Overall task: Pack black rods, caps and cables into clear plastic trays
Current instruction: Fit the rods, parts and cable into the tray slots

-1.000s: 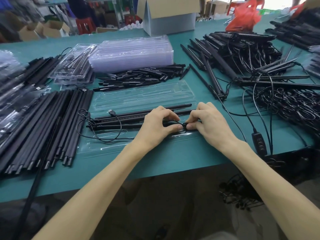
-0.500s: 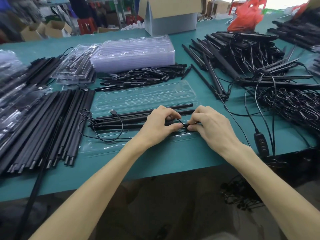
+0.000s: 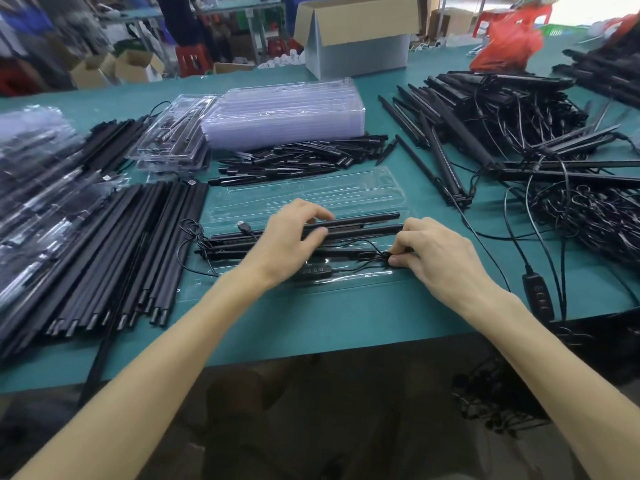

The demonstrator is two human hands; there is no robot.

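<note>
A clear plastic tray (image 3: pixel 304 197) lies open on the green table in front of me. Black rods (image 3: pixel 363 230) lie lengthwise in its near half, with a thin black cable (image 3: pixel 360 242) looped over them and a USB plug (image 3: pixel 244 226) at the left. My right hand (image 3: pixel 440 258) pinches the cable's connector at the rods' right end. My left hand (image 3: pixel 287 242) hovers over the rods' middle, fingers loosely curled, fingertips touching the rods. A black inline controller (image 3: pixel 315 271) shows just below my left hand.
A pile of black rods (image 3: pixel 114 251) lies at left, short black caps (image 3: pixel 298 161) behind the tray, a stack of clear trays (image 3: pixel 284 112) farther back. Tangled rods and cables (image 3: pixel 554 174) fill the right. A cardboard box (image 3: pixel 356 32) stands at the back.
My left hand has let go of the cable and moved left and up over the rods, uncovering the inline controller. My right hand still pinches the connector at the right end.
</note>
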